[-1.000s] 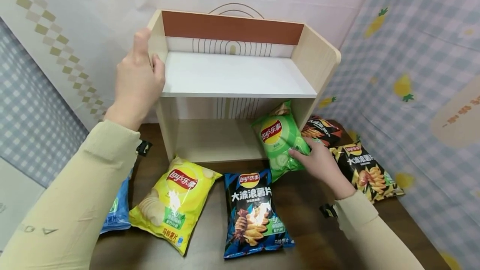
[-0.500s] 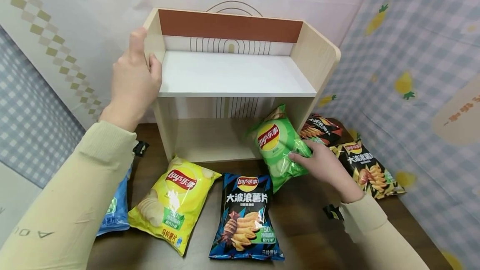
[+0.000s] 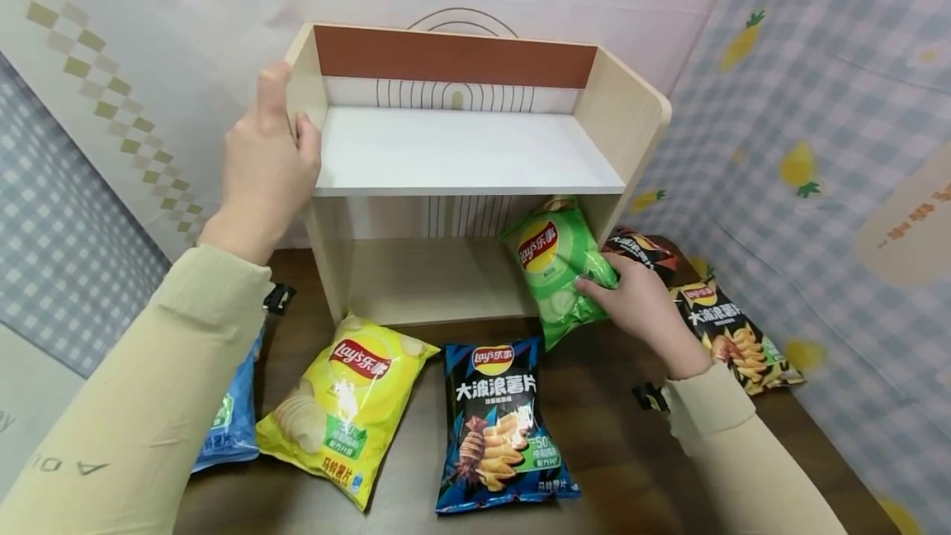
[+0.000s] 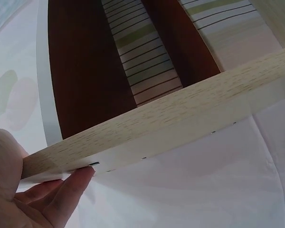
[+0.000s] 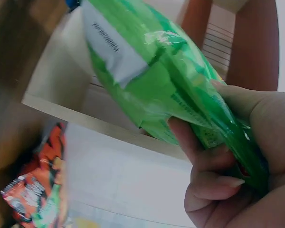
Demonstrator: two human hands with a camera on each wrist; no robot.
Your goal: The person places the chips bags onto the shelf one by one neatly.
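Observation:
My right hand (image 3: 642,304) pinches the lower right side of a green bag of Lay's potato chips (image 3: 557,258), which leans at the right end of the lower compartment of a small wooden shelf (image 3: 475,190). In the right wrist view the thumb and curled fingers grip an edge of the green bag (image 5: 147,66), its back showing. At the upper left, my left hand (image 3: 267,159) grips the shelf's left side panel. The left wrist view shows the hand (image 4: 42,194) with the thumb on one face of the panel (image 4: 147,111) and the fingers on the other.
On the brown table (image 3: 609,444), a yellow chip bag (image 3: 349,403) and a black-and-blue one (image 3: 498,428) lie before the shelf. A blue bag (image 3: 234,415) lies at the left, partly behind my sleeve. Two dark bags, one red-and-black (image 3: 642,250) and one black-and-yellow (image 3: 731,333), lie right of the shelf.
The green bag dipped slightly out and down, then rose back toward the compartment with my right hand. The black-and-blue bag shifted left and then back right. My left hand keeps its grip on the panel.

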